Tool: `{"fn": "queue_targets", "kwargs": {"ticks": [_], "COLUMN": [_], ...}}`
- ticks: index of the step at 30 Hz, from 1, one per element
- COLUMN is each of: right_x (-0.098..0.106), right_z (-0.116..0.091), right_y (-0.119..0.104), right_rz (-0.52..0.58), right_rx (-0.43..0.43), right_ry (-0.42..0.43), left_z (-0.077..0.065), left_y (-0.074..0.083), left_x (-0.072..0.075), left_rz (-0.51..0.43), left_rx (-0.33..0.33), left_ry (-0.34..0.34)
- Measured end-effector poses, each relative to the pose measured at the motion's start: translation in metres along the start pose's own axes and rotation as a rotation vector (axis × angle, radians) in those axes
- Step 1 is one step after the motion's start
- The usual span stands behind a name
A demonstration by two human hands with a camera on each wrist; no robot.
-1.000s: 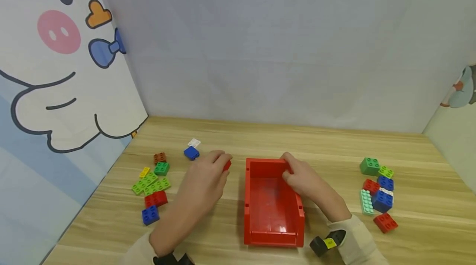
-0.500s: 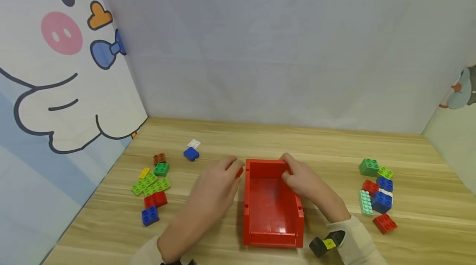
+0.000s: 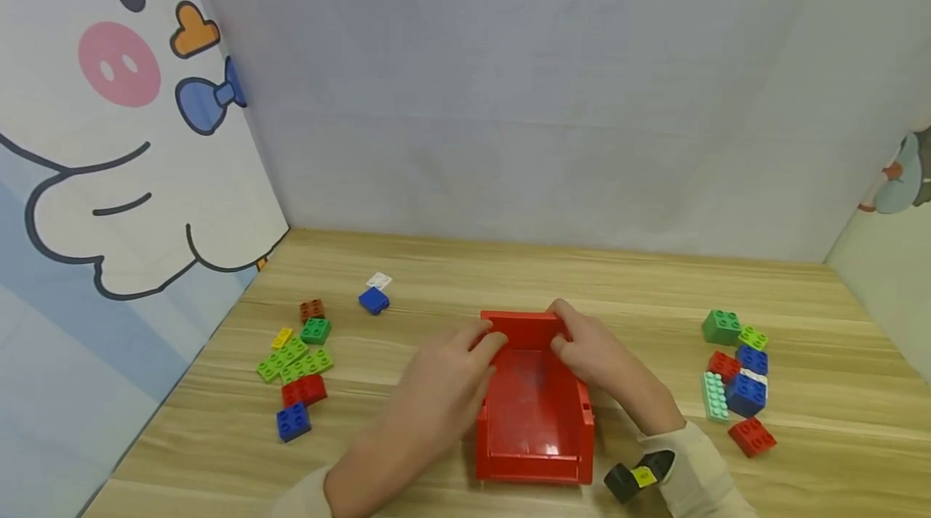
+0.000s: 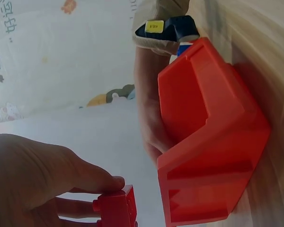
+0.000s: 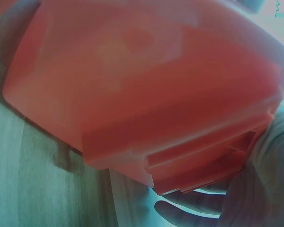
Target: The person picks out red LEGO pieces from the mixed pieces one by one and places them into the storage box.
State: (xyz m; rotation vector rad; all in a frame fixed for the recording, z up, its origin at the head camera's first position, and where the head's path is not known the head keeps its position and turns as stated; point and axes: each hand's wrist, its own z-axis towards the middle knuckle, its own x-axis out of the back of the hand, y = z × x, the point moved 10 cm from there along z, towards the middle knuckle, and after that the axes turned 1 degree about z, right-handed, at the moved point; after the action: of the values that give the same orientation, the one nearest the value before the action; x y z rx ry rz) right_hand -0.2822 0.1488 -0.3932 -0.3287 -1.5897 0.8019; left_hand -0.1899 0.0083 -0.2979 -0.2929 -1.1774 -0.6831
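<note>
A red storage bin (image 3: 531, 465) stands at the middle of the wooden table, and bare floor shows inside it. My left hand (image 3: 452, 389) overlaps its left wall in the head view, fingers over the back left part. In the left wrist view, the thumb and fingers pinch a studded red toy brick (image 4: 116, 208), held up beside the bin; from the head the fingers hide it. My right hand (image 3: 592, 344) grips the bin's back right corner, thumb inside and fingers behind the rim. The right wrist view shows that hand (image 5: 248, 189) against the bin's ribbed outer face (image 5: 156, 94).
Several loose bricks lie at the left, among them a blue one (image 3: 294, 422) and a red one (image 3: 304, 390). A blue brick (image 3: 374, 300) and a white piece (image 3: 379, 281) lie further back. Another group, with a red brick (image 3: 752, 436), sits at the right.
My left hand has moved right with the red brick, from the table beside the bin to over its left wall. The right hand stays on the back corner.
</note>
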Motion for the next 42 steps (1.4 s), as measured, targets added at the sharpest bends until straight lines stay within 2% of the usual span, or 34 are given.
{"fn": "queue_targets", "kwargs": {"ticks": [9, 26, 36, 42], "right_x": [-0.001, -0.001, -0.002, -0.001], "right_z": [0.0, -0.001, 0.0, -0.001], "right_y": [0.003, 0.004, 0.005, 0.004], "right_rz": [0.03, 0.06, 0.058, 0.051], "right_rx": [-0.024, -0.026, -0.01, -0.006], "right_ry": [-0.007, -0.004, -0.001, 0.006], "left_z": [0.0, -0.002, -0.001, -0.003], "left_y": [0.022, 0.041, 0.044, 0.049], "left_x": [-0.008, -0.023, -0.026, -0.025], "left_rz": [0.046, 0.007, -0.061, -0.071], "left_rx": [-0.089, -0.152, -0.193, -0.245], "left_ry": [-0.014, -0.082, -0.029, -0.005]}}
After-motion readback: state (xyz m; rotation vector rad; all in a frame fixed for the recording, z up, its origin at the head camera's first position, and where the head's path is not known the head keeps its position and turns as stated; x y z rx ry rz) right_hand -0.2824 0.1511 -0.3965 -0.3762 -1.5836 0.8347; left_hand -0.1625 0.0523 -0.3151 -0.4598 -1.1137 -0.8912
